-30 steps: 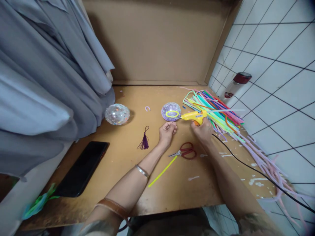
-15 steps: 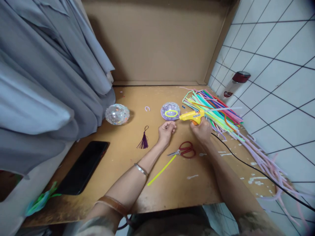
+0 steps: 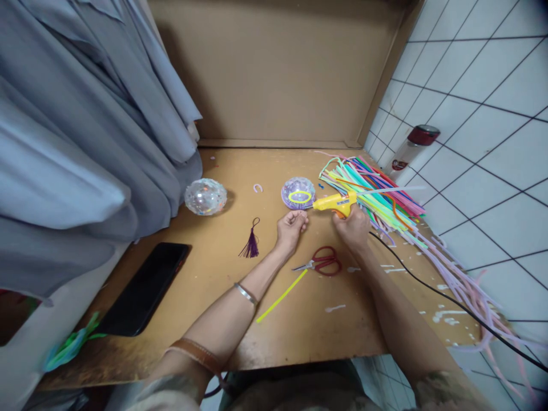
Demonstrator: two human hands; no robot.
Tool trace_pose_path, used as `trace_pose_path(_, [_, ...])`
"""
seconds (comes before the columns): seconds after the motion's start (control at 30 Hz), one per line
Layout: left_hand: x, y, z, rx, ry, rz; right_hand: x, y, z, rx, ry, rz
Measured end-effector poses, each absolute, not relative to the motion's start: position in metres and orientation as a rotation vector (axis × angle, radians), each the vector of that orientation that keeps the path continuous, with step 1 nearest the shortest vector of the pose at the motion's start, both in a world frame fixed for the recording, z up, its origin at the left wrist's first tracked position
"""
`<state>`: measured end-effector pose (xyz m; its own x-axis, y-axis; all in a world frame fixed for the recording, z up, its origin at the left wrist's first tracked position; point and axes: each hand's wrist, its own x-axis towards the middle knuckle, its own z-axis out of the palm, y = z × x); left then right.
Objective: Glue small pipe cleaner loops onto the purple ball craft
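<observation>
My right hand (image 3: 351, 227) is wrapped round the handle of a yellow glue gun (image 3: 334, 203). Its nozzle points left, close to the fingertips of my left hand (image 3: 293, 229). Those fingers are pinched together; whatever they hold is too small to make out. Just beyond them sits a clear ball with purple decoration (image 3: 298, 185), with a yellow ring (image 3: 300, 197) on its near side. Red-handled scissors (image 3: 324, 262) lie in front of my hands, their blades by a yellow pipe cleaner (image 3: 281, 297). A dark purple tassel (image 3: 252, 241) lies to the left of my left hand.
A second clear ball (image 3: 206, 197) and a black phone (image 3: 145, 290) are at the left, near the grey curtain (image 3: 98, 125). Colourful pipe cleaners (image 3: 377, 194) pile up at the right, with a red-capped bottle (image 3: 411, 149) behind. A black cord (image 3: 422, 278) trails right.
The whole view has shifted slightly. Both hands and the glue gun keep about the same place beside the purple ball.
</observation>
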<state>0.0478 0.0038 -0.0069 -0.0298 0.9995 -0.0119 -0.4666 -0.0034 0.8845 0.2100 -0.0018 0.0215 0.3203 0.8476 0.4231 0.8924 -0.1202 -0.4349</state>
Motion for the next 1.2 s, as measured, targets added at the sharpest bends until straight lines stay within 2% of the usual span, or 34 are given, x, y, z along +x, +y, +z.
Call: trace_pose_path(1.2, [0.0487, 0.0059, -0.008, 0.798, 0.858, 1.429, 0.2115, -0.0023, 0.0193, -1.942, -1.513, -0.219])
